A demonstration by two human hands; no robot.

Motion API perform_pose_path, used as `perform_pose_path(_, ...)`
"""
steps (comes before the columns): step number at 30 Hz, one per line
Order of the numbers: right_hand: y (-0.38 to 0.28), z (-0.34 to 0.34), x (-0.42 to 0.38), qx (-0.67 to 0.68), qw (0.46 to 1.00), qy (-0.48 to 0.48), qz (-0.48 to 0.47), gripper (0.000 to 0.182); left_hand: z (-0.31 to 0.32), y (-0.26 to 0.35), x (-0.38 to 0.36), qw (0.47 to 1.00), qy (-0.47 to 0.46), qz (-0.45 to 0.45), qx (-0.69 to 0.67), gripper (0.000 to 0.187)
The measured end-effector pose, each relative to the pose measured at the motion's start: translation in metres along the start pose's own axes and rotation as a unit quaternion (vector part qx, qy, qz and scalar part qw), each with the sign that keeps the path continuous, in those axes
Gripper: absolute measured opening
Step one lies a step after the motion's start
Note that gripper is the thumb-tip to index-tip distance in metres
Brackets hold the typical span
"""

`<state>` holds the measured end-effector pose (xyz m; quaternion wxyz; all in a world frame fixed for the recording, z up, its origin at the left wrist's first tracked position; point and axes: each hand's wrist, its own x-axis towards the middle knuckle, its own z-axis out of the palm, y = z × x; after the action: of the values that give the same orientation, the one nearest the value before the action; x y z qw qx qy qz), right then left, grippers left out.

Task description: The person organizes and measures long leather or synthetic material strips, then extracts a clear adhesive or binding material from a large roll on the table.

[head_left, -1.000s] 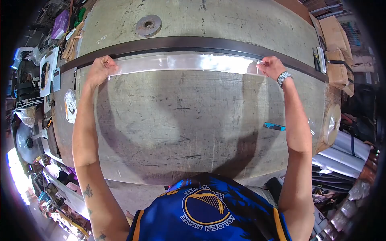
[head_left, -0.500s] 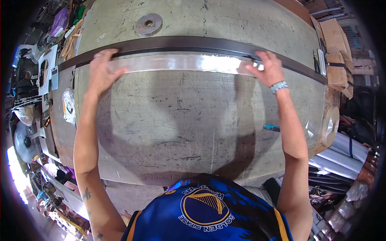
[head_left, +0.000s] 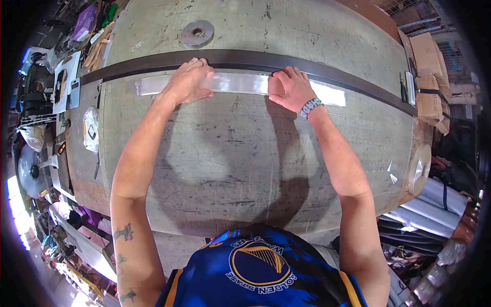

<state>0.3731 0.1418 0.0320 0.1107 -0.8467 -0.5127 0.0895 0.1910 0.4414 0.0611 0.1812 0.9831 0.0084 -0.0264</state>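
Note:
A long, shiny clear plastic strip (head_left: 238, 83) lies flat on the worn table along the near edge of a dark metal bar (head_left: 353, 82). My left hand (head_left: 190, 82) rests over the strip left of centre, its fingertips at the bar and its thumb on the strip's near edge. Right of centre, my right hand (head_left: 292, 89), with a patterned band at the wrist, spans the strip the same way. Thumb and fingers of both hands are apart, with the strip between them. The strip's ends show beyond both hands.
A grey roll with a centre hole (head_left: 197, 34) lies beyond the bar. A plastic bag (head_left: 91, 129) is on the table's left side. Cardboard boxes (head_left: 429, 77) stand at the right edge, with a pale round reel (head_left: 420, 169) below them.
Both hands have slid inward along the strip, closer together, uncovering its ends. The teal-handled tool near the right forearm no longer shows. The view has shifted slightly.

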Motion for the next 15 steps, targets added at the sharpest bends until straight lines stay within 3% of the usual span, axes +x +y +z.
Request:
perform_pose_path(3,0.007,0.004,-0.001,-0.01,0.999,0.032,-0.006,0.06,-0.004,0.004,0.0,1.0,-0.001,-0.003,0.005,0.064)
perform_pose_path(5,0.004,0.012,0.005,0.005,0.998,0.062,-0.028,0.058,0.025,-0.028,-0.003,0.996,0.067,0.046,0.024,0.065)
perform_pose_path(6,0.005,0.011,0.005,0.018,0.997,0.072,-0.034,0.058,0.017,-0.028,-0.006,0.998,0.042,0.039,0.018,0.065)
perform_pose_path(8,0.002,-0.002,0.01,0.045,0.999,-0.006,-0.014,0.056,0.013,-0.023,-0.007,0.999,0.031,0.025,0.009,0.065)
perform_pose_path(12,-0.001,-0.004,0.008,0.044,0.999,0.017,-0.015,0.055,0.008,-0.033,-0.019,0.997,0.063,0.019,0.028,0.061)
perform_pose_path(15,-0.003,-0.005,0.007,0.043,0.999,0.017,-0.005,0.056,-0.012,-0.047,-0.032,0.999,0.004,-0.03,0.033,0.06)
